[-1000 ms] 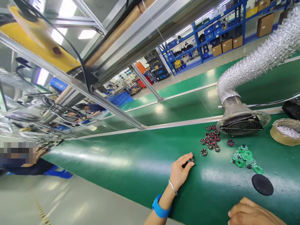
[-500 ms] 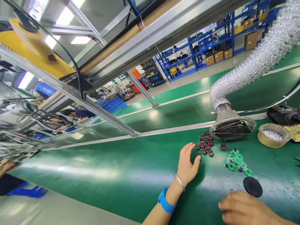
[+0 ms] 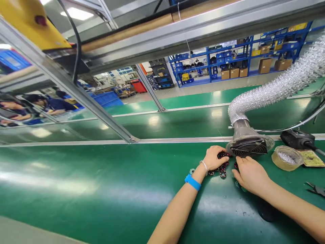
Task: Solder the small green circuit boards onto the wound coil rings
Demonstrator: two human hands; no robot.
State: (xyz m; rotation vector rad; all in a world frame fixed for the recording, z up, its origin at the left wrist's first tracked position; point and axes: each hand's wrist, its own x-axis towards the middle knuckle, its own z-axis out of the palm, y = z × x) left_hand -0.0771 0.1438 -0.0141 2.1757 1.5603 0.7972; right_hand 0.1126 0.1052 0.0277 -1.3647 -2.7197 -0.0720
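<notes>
A pile of small black-and-red ring-shaped parts (image 3: 223,173) lies on the green bench, below and left of a round fume hood. My left hand (image 3: 214,158), with a blue wristband, reaches over this pile; its thumb and fingers curl around some of the rings. Just to the right, my right hand (image 3: 251,173) has one black-and-red ring (image 3: 236,165) between thumb and fingers. Green ring-shaped parts (image 3: 238,184) show partly under the right hand, which hides most of them. A single pale green ring (image 3: 192,171) lies beside my left wrist. The black disc (image 3: 267,211) is shaded by my right forearm.
The fume hood (image 3: 250,147) with its silver hose (image 3: 269,96) hangs close above both hands. To the right are a tape roll (image 3: 286,157) with clippings inside, a yellow sponge tray (image 3: 313,158), a black holder (image 3: 297,139) and cutters (image 3: 316,189). Other people sit far left.
My left hand has moved forward onto the black-and-red rings. My right hand has come up and left from the black disc to a ring by the hood. The camera view has levelled.
</notes>
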